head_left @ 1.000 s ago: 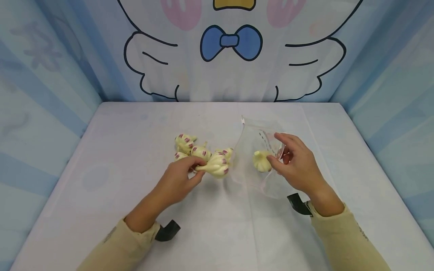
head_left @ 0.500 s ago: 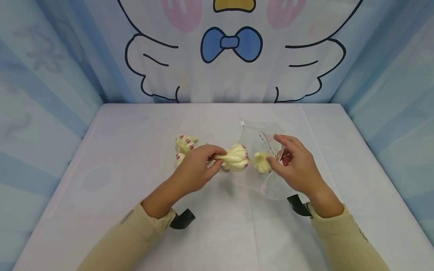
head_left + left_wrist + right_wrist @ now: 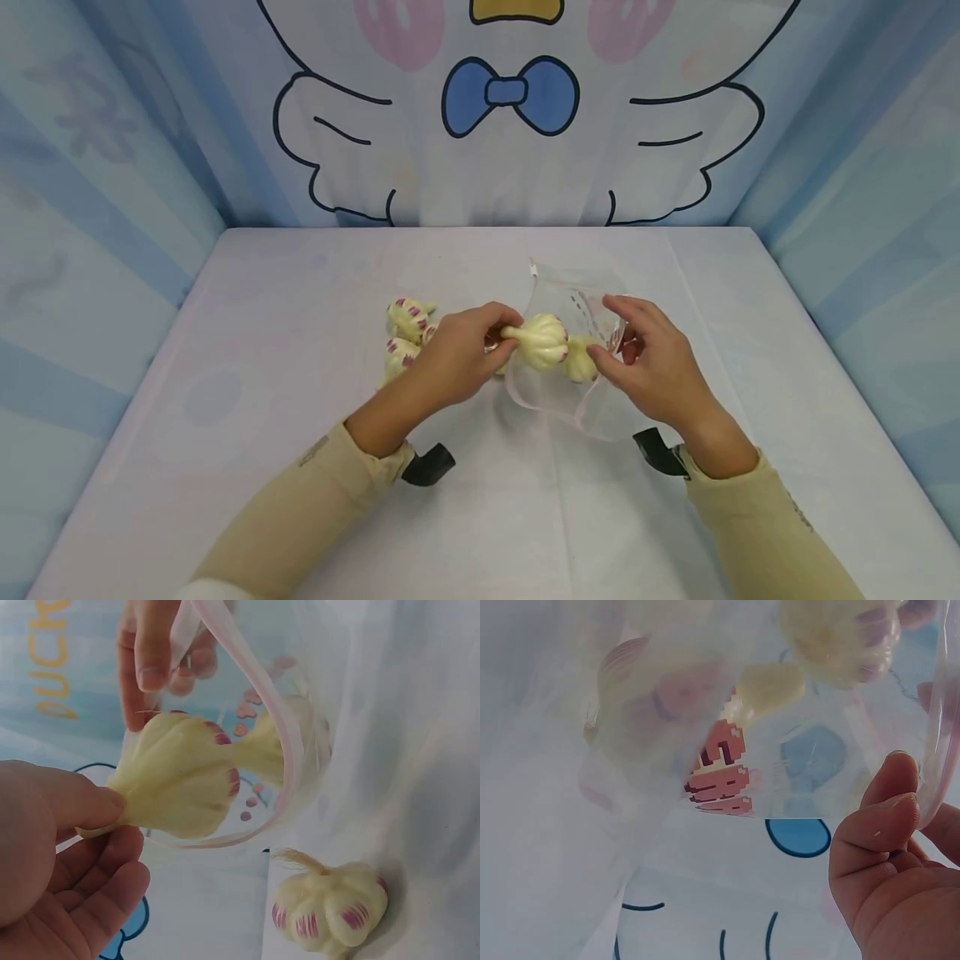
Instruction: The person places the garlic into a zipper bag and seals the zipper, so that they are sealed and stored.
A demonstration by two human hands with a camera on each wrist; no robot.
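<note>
My left hand (image 3: 468,350) pinches a garlic bulb (image 3: 542,340) by its stem, the round end pointing right. The bulb is pale yellow with purple-pink marks (image 3: 233,782). It lies at the mouth of a clear plastic bag (image 3: 562,287), whose pinkish rim (image 3: 292,754) curves round it in the left wrist view. Inside the bag sits another garlic bulb (image 3: 580,360), partly behind the held one. My right hand (image 3: 660,367) holds the bag by its edge between thumb and fingers, as the right wrist view also shows. Pink printing (image 3: 720,769) marks the bag.
Several more garlic bulbs (image 3: 408,319) lie in a pile left of the bag, partly hidden by my left hand. One loose bulb (image 3: 330,907) shows below the bag in the left wrist view. A patterned curtain (image 3: 510,167) borders the white table (image 3: 300,267) at the back.
My left hand has carried the garlic bulb from the pile rightward to the bag's mouth. The right hand has stayed nearly still on the bag.
</note>
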